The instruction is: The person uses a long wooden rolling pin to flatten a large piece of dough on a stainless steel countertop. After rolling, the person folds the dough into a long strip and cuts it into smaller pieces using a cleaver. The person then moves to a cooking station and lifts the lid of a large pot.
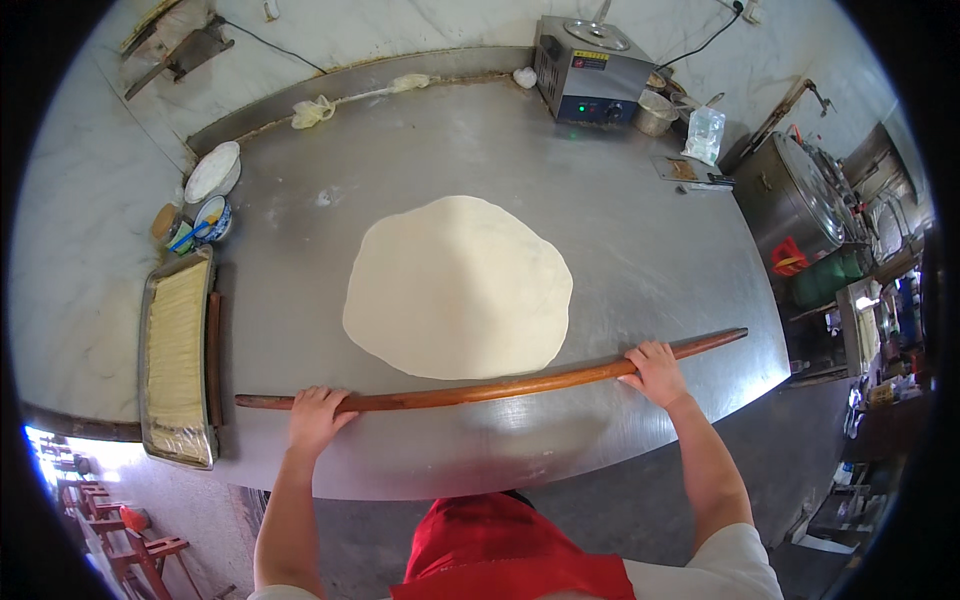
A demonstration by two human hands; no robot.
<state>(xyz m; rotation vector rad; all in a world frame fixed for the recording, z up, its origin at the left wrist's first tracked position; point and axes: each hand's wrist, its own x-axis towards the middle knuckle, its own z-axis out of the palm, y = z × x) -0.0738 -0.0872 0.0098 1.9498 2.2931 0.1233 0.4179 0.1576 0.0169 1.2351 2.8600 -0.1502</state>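
A large, thin, roughly round sheet of dough (pixel 457 289) lies flat on the stainless steel table (pixel 292 285). Along its near edge runs a long wooden rolling pin (pixel 480 394), its right end farther from me than its left. My left hand (pixel 316 420) grips the pin near its left end, fingers over the top. Toward the other end, my right hand (pixel 656 371) holds it in the same manner, thumb on the near side. The pin's middle lies close to the dough's near edge; whether they touch is hard to tell.
At the left stand a metal tray (pixel 211 360) of pale dough strips, a second wooden rod (pixel 215 352), a patterned bowl (pixel 217 214) with a blue-handled brush and a white bowl (pixel 214 172). Farther back right are a steel electric appliance (pixel 592 75), a plastic bag (pixel 705 135) and a knife (pixel 720 179).
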